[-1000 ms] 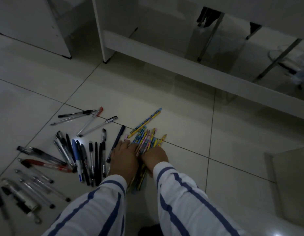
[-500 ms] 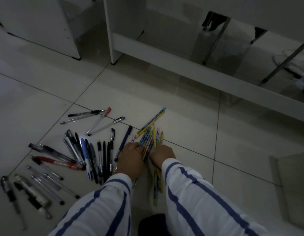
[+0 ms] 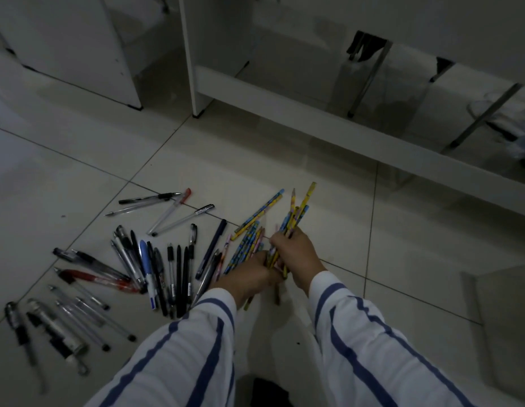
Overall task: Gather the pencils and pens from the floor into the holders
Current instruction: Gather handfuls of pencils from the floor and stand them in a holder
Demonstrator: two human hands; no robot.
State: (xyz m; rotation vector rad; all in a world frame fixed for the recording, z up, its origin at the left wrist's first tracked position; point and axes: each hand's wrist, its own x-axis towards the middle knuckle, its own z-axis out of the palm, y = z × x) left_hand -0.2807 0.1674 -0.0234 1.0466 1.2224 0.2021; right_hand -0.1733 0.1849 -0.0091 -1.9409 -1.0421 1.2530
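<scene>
- On pale glossy floor tiles [image 3: 284, 148]: right hand [image 3: 296, 255] clenched around a bundle of colourful patterned pencils [image 3: 293, 221], tips tilted up and away.
- Left hand [image 3: 249, 276] lies over more pencils on the tile; its grip cannot be made out.
- Dark and clear plastic pens [image 3: 155, 268] fanned out to the left, untouched.

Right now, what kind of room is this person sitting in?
Probably a study or office room, seen from the floor: pale glossy floor tiles, white furniture panels like a desk's, and slanted metal legs beneath it. Scattered ballpoint pens fit that too.
</scene>
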